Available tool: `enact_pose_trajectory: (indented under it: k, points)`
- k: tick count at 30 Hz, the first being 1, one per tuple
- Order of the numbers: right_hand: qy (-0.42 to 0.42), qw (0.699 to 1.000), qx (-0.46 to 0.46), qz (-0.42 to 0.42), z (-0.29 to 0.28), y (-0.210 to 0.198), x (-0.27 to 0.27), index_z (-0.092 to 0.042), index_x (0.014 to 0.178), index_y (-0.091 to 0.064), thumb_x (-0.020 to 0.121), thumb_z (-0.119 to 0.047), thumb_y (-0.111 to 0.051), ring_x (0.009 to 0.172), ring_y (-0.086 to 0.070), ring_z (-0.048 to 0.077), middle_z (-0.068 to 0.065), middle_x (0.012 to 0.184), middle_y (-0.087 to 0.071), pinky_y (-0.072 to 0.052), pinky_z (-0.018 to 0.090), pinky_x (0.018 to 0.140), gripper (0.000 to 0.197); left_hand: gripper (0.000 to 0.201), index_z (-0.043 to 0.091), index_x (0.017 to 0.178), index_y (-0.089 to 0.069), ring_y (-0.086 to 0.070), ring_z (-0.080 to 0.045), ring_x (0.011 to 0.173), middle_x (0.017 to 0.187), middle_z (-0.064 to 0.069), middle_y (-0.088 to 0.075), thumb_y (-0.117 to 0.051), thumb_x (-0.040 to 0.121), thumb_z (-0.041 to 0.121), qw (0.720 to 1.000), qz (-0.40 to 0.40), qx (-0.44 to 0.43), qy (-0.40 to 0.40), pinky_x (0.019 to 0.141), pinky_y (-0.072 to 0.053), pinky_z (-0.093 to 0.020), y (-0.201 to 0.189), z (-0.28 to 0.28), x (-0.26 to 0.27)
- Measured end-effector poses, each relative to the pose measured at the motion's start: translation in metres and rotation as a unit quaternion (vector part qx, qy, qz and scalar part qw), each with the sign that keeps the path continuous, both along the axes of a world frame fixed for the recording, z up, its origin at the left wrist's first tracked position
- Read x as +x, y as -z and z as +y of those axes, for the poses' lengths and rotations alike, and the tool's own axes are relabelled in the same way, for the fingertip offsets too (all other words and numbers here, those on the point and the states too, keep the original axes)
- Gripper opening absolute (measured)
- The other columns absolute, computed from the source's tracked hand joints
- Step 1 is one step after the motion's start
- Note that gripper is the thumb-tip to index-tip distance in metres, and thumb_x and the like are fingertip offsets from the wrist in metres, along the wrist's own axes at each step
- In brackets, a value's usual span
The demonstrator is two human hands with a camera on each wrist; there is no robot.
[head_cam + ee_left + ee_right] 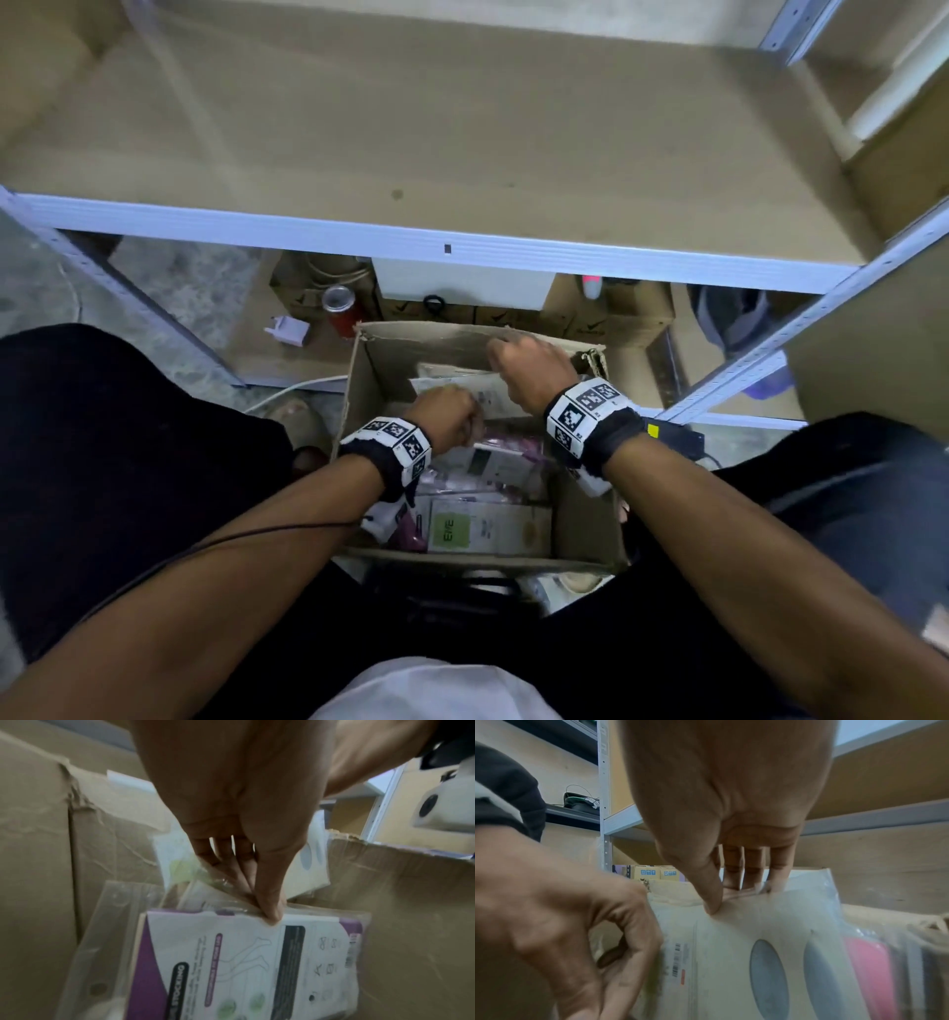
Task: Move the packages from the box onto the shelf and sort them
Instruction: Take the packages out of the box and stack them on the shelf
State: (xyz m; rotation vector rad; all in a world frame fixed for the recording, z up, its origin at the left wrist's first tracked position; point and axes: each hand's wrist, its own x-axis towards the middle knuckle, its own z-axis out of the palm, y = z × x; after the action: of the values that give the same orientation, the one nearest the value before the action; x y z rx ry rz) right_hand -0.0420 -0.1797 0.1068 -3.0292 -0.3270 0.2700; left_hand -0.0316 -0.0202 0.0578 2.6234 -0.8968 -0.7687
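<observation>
A pale metal-framed shelf with a bare tan board fills the upper part of the head view, above a grey concrete floor; below its front rail sit small cartons, a red drinks can and a white plug adapter. On the floor between the person's knees stands the open brown cardboard box, its rim torn, packed with flat plastic-wrapped packages, one with a green label.

The left hand makes its grip on the top edge of a purple-and-white stocking package, thumb in front and fingers behind, pinching it; the right hand likewise pinches the top edge of a cream package printed with grey ovals, standing toward the far wall of the box. Both packages are inside the box, and nothing lies on the shelf board yet.

To lift well, I judge each pinch should sit deeper than the slippery wrap's seam, catching the card inside; draw straight up so neighbouring sleeves do not drag along; clear the torn rim before swinging forward; then lay the purple one and the cream one well apart on the board, starting two separate groups.
</observation>
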Motion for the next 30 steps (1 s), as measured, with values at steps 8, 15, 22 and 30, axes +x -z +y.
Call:
enact_pose_trajectory:
  k: [8, 15, 22, 30]
  points:
    - [0.013, 1.000, 0.008, -0.023, 0.004, -0.033, -0.011, -0.014, 0.103, -0.059, 0.086, -0.003, -0.057, 0.098, -0.062, 0.031, 0.009, 0.107, -0.061, -0.043, 0.036, 0.073, 0.020, 0.008, 0.028, 0.070, -0.076, -0.067, -0.008, 0.077, 0.080, 0.010, -0.073, -0.074, 0.075, 0.021, 0.995, -0.062, -0.079, 0.019, 0.072, -0.053, -0.027, -0.057, 0.015, 0.004]
    - [0.020, 0.999, 0.013, -0.042, 0.001, -0.084, -0.019, -0.019, 0.093, -0.057, 0.087, -0.005, -0.054, 0.091, -0.062, 0.028, 0.005, 0.100, -0.064, -0.052, 0.038, 0.076, 0.016, 0.012, 0.028, 0.071, -0.070, -0.058, 0.005, 0.063, 0.068, 0.020, -0.063, -0.079, 0.080, 0.027, 0.985, -0.086, -0.146, 0.012, 0.057, -0.037, -0.011, -0.121, 0.033, 0.015]
    - [0.035, 0.997, 0.044, -0.049, -0.009, -0.156, -0.020, -0.014, 0.091, -0.062, 0.081, -0.005, -0.062, 0.078, -0.060, 0.024, 0.002, 0.087, -0.065, -0.055, 0.036, 0.073, 0.014, 0.010, 0.011, 0.082, -0.073, -0.061, -0.011, 0.071, 0.082, -0.007, -0.072, -0.080, 0.082, 0.019, 0.977, -0.068, -0.204, -0.007, 0.069, -0.050, -0.028, -0.188, 0.051, 0.023]
    - [0.058, 0.989, 0.095, -0.094, -0.033, -0.215, -0.011, -0.007, 0.100, -0.067, 0.088, -0.002, -0.055, 0.084, -0.055, 0.017, 0.003, 0.094, -0.065, -0.038, 0.022, 0.073, 0.017, 0.013, 0.012, 0.092, -0.072, -0.069, -0.022, 0.089, 0.096, -0.008, -0.075, -0.078, 0.085, 0.021, 0.979, -0.065, -0.189, -0.046, 0.085, -0.052, -0.031, -0.253, 0.077, 0.049]
